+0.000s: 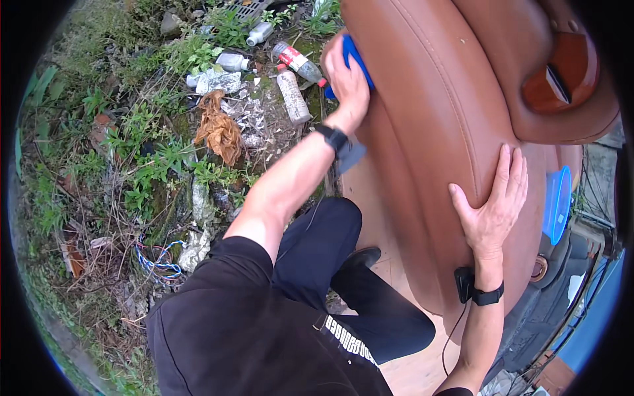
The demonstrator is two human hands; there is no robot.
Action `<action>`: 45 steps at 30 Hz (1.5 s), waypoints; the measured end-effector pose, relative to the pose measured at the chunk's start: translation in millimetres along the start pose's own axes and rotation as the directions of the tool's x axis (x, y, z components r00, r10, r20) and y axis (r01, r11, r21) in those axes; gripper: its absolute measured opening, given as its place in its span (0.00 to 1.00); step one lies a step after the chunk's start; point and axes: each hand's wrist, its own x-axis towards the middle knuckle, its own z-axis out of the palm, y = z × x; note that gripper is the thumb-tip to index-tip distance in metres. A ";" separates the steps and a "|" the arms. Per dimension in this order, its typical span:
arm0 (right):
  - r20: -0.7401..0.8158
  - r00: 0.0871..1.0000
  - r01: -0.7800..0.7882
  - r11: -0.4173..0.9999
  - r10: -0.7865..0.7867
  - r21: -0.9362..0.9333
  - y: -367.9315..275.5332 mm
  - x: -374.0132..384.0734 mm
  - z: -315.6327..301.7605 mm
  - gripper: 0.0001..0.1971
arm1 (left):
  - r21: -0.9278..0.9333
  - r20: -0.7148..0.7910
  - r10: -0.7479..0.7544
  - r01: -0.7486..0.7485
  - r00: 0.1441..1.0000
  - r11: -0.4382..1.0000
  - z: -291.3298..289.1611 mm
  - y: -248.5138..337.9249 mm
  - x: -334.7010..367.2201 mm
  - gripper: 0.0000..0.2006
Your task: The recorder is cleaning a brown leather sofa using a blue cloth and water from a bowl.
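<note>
A large brown leather seat point(422, 152), stitched along its length, fills the right half of the view. My left hand point(349, 89) presses a blue cloth point(356, 58) against the seat's far left side; the fingers wrap over the cloth and part of it is hidden. Flat on the leather rests my right hand point(492, 201), fingers spread and holding nothing. Both wrists wear black bands, and a thin cable hangs by the right one.
Weeds, plastic bottles point(292, 96), a crumpled brown bag point(218, 129) and tangled blue-white wires point(160, 261) litter the ground at left. A blue plastic basin point(558, 204) stands beyond the seat's right edge. A glossy reddish-brown panel point(564, 76) is set in the upper part.
</note>
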 end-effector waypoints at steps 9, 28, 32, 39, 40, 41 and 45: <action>-0.002 1.000 0.004 1.000 -0.004 0.001 -1.0 1.3 0.7 0.53 | 0.111 0.077 0.035 -0.044 0.996 0.993 -11.4 -14.1 -82.4 0.31; -0.009 1.000 0.018 1.000 -0.018 -0.001 -0.4 3.8 -1.5 0.53 | 0.081 0.152 -0.288 0.279 0.945 0.957 -18.4 -13.2 -75.3 0.37; 0.003 1.000 -0.001 1.000 0.001 0.006 -3.7 3.6 -1.4 0.52 | 0.110 0.168 -0.374 0.359 0.912 0.927 -28.1 -7.9 -136.4 0.38; 0.008 1.000 -0.008 1.000 0.008 0.013 -4.5 4.8 -2.2 0.52 | 0.112 -0.012 -0.382 0.380 0.924 0.918 -7.5 -37.7 -78.5 0.31; 0.013 1.000 -0.014 1.000 0.014 0.012 -4.0 4.2 -1.9 0.52 | 0.130 -0.034 -0.397 0.398 0.917 0.908 -5.5 -44.6 -61.1 0.30; 0.011 1.000 -0.010 1.000 0.010 0.012 -3.1 4.2 -2.2 0.52 | 0.149 -0.048 -0.402 0.404 0.915 0.903 -3.6 -50.0 -43.2 0.29; 0.003 1.000 0.000 1.000 0.000 0.013 -0.2 2.9 -1.2 0.52 | 0.170 -0.097 -0.499 0.508 0.861 0.844 1.5 -85.0 44.3 0.29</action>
